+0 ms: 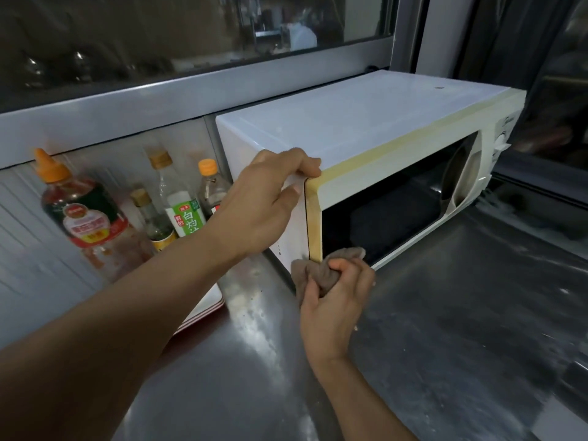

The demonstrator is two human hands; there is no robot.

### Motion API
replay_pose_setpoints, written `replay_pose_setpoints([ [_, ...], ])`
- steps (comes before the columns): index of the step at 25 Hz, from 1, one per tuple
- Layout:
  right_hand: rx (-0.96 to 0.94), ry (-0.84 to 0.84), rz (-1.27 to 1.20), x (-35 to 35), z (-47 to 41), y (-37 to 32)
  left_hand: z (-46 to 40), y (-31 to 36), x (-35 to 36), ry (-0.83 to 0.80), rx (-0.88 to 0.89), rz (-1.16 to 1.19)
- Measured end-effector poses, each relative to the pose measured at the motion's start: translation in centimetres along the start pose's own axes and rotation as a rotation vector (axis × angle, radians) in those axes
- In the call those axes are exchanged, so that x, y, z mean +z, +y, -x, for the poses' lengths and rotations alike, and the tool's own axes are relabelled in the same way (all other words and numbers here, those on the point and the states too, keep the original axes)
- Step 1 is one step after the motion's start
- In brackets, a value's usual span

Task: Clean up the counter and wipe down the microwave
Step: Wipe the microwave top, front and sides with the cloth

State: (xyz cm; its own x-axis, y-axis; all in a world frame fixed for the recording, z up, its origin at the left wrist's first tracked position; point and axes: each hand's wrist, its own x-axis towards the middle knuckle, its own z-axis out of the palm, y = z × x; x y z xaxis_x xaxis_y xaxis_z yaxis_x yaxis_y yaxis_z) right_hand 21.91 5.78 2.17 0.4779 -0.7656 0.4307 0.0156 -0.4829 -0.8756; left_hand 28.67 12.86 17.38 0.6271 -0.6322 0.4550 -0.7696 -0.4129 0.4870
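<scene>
A white microwave [356, 122] with a yellowed door frame and a dark window stands on the steel counter [445, 313], its door closed. My left hand [264, 202] grips its upper left front corner, fingers curled over the top edge and thumb on the side panel. My right hand [334, 297] grips a bunched brown-grey cloth [318, 268] and holds it against the lower left corner of the microwave, where the side meets the door frame.
Several sauce and vinegar bottles [82, 218] stand against the wall left of the microwave. A white board with a red edge [206, 310] lies under my left forearm. A window [191, 43] runs behind. The counter extends to the right and front.
</scene>
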Motion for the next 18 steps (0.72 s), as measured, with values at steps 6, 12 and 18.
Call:
replay_pose_setpoints([
  [6,-0.159,0.196,-0.149,-1.2,-4.2,-5.8,-0.1,0.3,-1.0,-0.056,-0.027,0.052],
  [12,-0.130,0.071,-0.062,0.5,-1.7,0.1,0.1,-0.2,0.1,0.013,-0.035,0.107],
  [18,-0.034,-0.151,0.127,-0.1,1.2,4.0,0.3,0.1,0.4,0.025,-0.076,0.123],
])
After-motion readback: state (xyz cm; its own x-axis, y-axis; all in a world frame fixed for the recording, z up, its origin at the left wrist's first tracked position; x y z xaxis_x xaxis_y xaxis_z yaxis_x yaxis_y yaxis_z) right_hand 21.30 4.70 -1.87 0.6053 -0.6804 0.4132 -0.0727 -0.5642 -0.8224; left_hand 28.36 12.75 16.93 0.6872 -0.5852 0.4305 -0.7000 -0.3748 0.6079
